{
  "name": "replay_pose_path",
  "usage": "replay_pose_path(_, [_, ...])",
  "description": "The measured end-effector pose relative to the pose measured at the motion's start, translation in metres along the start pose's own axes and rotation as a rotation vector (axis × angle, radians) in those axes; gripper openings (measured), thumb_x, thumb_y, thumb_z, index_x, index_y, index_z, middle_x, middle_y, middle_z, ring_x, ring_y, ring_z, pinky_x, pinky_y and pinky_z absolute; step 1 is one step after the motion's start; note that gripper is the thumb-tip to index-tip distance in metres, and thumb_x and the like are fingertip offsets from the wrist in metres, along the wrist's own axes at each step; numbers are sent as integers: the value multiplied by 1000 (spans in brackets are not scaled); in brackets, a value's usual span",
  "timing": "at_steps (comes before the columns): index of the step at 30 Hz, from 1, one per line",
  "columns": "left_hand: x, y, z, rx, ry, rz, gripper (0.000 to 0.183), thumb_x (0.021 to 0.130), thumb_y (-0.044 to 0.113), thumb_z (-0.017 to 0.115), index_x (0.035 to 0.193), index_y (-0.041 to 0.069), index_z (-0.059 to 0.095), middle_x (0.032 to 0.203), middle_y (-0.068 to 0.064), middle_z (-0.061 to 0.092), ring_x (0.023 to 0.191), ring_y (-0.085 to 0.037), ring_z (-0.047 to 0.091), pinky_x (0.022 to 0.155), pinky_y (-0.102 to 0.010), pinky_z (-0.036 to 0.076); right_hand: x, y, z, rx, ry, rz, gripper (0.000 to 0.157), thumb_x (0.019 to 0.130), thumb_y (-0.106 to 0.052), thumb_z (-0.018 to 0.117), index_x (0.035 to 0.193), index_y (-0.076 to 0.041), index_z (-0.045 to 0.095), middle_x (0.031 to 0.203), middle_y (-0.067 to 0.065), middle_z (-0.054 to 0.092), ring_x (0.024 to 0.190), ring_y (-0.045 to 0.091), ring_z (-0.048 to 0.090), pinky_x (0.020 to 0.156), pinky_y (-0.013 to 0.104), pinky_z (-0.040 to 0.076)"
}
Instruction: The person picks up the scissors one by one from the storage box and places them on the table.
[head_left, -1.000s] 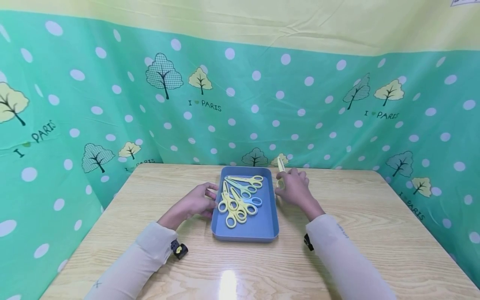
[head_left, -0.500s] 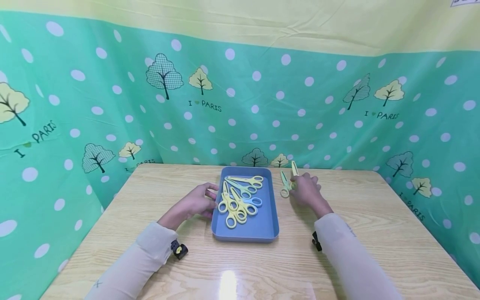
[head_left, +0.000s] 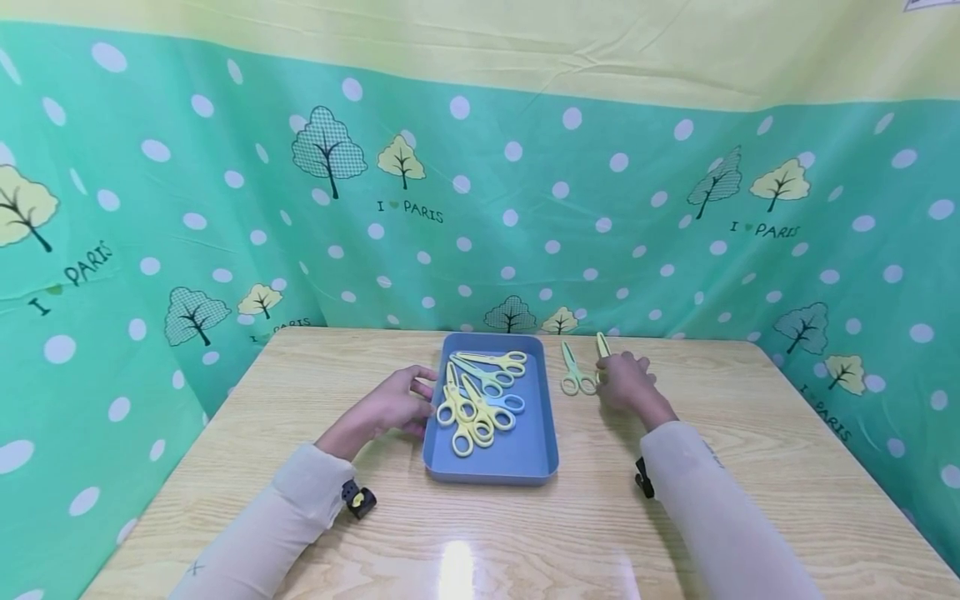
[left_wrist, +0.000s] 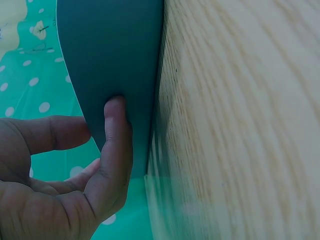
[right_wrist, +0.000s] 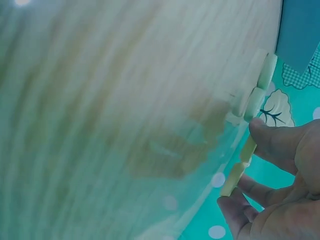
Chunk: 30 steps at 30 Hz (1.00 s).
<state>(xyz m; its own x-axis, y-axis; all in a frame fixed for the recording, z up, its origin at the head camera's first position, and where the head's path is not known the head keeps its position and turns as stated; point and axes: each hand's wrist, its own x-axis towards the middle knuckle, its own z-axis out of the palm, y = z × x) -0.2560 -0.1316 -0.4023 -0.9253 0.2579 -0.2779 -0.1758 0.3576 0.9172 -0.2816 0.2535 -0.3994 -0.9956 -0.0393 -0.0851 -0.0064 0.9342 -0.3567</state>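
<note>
My left hand [head_left: 393,402] touches the left side of a blue-grey tray [head_left: 532,454]. In the left wrist view, one finger [left_wrist: 116,117] presses the tray's outer wall [left_wrist: 112,50], and another meets its rim. Behind the tray's right side, my right hand [head_left: 628,382] holds a pair of yellow scissors [head_left: 602,343] by the handle loops, blades toward the curtain. The right wrist view shows the thumb and a finger on either side of the yellow loops [right_wrist: 233,179]. Green scissors [head_left: 573,367] lie just left of that hand, loops toward me.
Several scissors overlap in the tray: yellow scissors [head_left: 486,404], green scissors [head_left: 483,377] and blue scissors [head_left: 510,402]. The tray stands on a wooden table [head_left: 337,533]. A green polka-dot curtain [head_left: 480,208] hangs along the table's back edge.
My right hand moves right and down with the yellow scissors, from beside the tray toward the tabletop, uncovering the green scissors. The left hand and tray stay put.
</note>
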Motion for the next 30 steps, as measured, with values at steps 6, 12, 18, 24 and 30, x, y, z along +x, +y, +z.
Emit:
replay_pose_path(6, [0,0,0,-11,-5,3,60,91,-11,60,148,0,42,126,-24,51,90,-31,70,69,-42,66,4,4,3,-18,-30,2,45,91,-7,70,134,4,62,128,31,53,116,50,40,96,70,39])
replay_pose_path(12, [-1,2,0,-28,-18,-1,62,92,-12,60,149,-1,40,128,-26,51,91,-33,70,71,-42,66,4,6,5,-23,-46,13,42,92,-9,69,132,3,64,125,29,54,112,49,42,96,70,40])
replay_pose_path(18, [-2,2,-2,-18,-30,3,61,92,-11,60,149,-1,40,129,-26,49,92,-33,70,70,-42,66,1,4,3,-14,-69,13,45,92,-10,68,136,0,61,133,33,49,112,50,42,93,68,44])
replay_pose_path(24, [-2,2,-2,-12,-29,4,60,93,-11,60,149,0,40,129,-26,49,92,-33,70,69,-42,66,-2,1,0,-19,-93,-20,51,90,-6,67,140,-3,58,142,35,44,122,58,39,99,75,40])
replay_pose_path(30, [-1,1,-1,-15,-16,-4,60,92,-11,60,148,1,41,126,-24,50,92,-32,70,70,-41,66,-5,-10,-1,-40,-72,-46,62,87,3,62,147,-4,51,146,37,39,128,61,34,104,80,31])
